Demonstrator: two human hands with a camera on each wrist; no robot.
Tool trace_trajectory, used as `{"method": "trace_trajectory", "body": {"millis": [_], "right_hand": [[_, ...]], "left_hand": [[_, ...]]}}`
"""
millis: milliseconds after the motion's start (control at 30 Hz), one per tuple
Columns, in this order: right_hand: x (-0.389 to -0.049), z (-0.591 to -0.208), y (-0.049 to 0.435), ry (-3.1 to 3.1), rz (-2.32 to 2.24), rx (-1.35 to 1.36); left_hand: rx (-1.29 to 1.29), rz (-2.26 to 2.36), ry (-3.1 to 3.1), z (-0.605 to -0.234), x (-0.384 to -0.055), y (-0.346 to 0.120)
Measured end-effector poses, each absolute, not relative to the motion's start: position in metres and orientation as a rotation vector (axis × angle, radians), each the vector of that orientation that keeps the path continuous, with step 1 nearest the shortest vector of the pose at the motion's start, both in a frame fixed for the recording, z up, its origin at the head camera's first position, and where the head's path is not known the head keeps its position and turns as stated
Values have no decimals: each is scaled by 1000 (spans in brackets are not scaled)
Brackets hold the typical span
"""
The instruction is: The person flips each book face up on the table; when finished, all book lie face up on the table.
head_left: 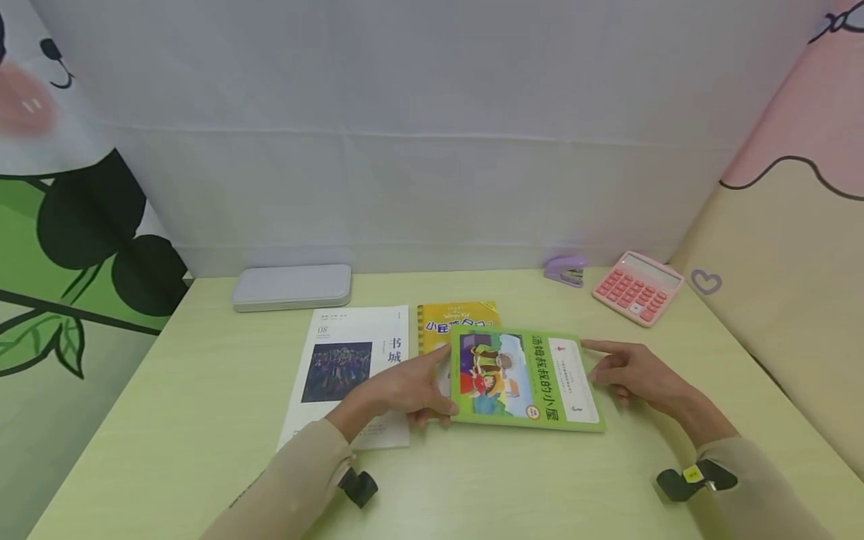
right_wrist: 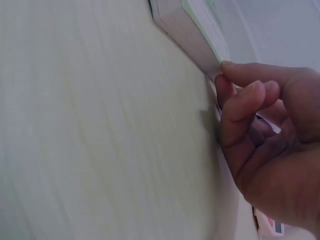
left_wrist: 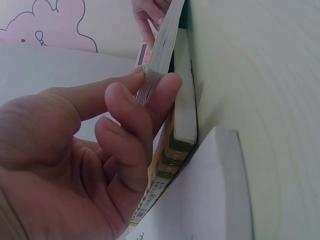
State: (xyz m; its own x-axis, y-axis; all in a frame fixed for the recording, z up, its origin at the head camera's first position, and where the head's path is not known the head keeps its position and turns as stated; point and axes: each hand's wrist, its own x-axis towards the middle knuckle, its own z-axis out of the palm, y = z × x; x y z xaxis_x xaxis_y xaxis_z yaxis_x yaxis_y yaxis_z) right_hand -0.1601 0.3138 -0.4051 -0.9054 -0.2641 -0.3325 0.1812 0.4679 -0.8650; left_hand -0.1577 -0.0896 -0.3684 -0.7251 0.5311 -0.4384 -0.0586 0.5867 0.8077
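Note:
A green-bordered picture book (head_left: 499,375) lies turned sideways, partly over a yellow spiral-look book (head_left: 472,309). My left hand (head_left: 408,386) pinches the book's left edge between thumb and fingers. In the left wrist view, the page block (left_wrist: 162,52) is tilted up above the thick book (left_wrist: 185,95) under it. At the opposite edge, my right hand (head_left: 637,375) pinches a corner with thumb and forefinger, the other fingers curled. The right wrist view shows that corner of the book (right_wrist: 192,37) close to the tabletop. A white magazine (head_left: 337,375) lies partly beneath my left hand.
A pale grey case (head_left: 293,286) lies at the back left of the table (head_left: 189,390). At the back right are a purple stapler (head_left: 565,270) and a pink calculator (head_left: 640,289). A white curtain-like backdrop (head_left: 432,150) rises behind the table's far edge.

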Motion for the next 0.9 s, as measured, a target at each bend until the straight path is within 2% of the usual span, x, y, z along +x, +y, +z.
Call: {"method": "trace_trajectory", "body": {"millis": [433,700,900], "right_hand": [[-146,-401,312,2374,-1346,-103],[-123,-401,311,2349,-1385,-78],[-106,-400,308,2335,-1408,-92]], "left_hand": [[324,1027,2310,-365,-163,-90],[225,1066,2486,-362,-193,-88],[247,1043,2544,-364,-214,-84]]}}
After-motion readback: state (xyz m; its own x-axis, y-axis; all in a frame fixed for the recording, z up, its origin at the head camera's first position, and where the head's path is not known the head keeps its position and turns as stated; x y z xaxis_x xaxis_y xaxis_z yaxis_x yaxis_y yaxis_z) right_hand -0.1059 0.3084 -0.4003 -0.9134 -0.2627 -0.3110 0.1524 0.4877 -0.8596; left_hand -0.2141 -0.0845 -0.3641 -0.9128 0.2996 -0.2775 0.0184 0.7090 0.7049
